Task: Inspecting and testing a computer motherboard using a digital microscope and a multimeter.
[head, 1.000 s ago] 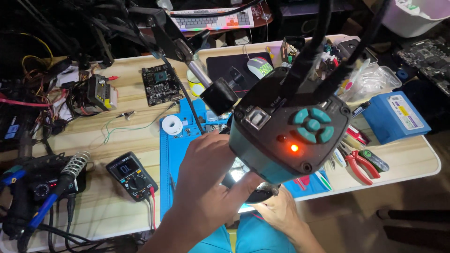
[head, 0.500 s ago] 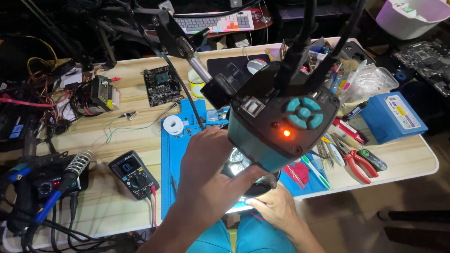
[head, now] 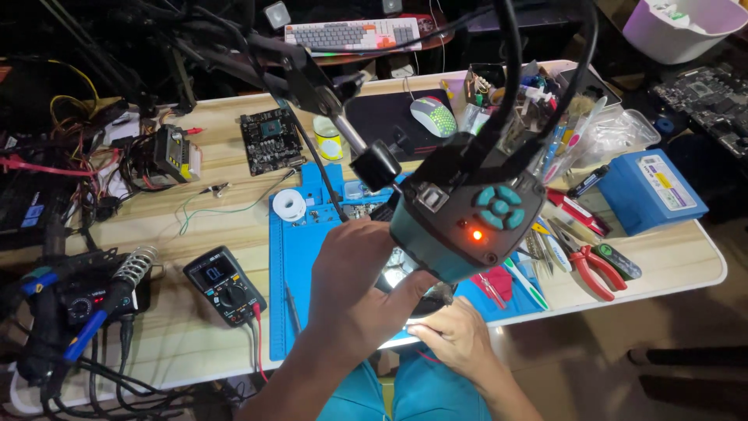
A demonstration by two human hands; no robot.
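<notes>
Left hand (head: 354, 292) has slid slightly toward the lit spot under the teal microscope head (head: 466, 218), its fingers curled and hidden, so I cannot tell what they grip. Right hand (head: 456, 339) stays at the blue mat's (head: 300, 257) near edge, fingers bent on something unseen. Work sits under the lens; a multimeter (head: 224, 284) lies nearby.

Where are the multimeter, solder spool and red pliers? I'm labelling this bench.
multimeter (head: 224, 284), head view, on its dial.
solder spool (head: 291, 206), head view, on its top face.
red pliers (head: 590, 270), head view, on a handle.
</notes>
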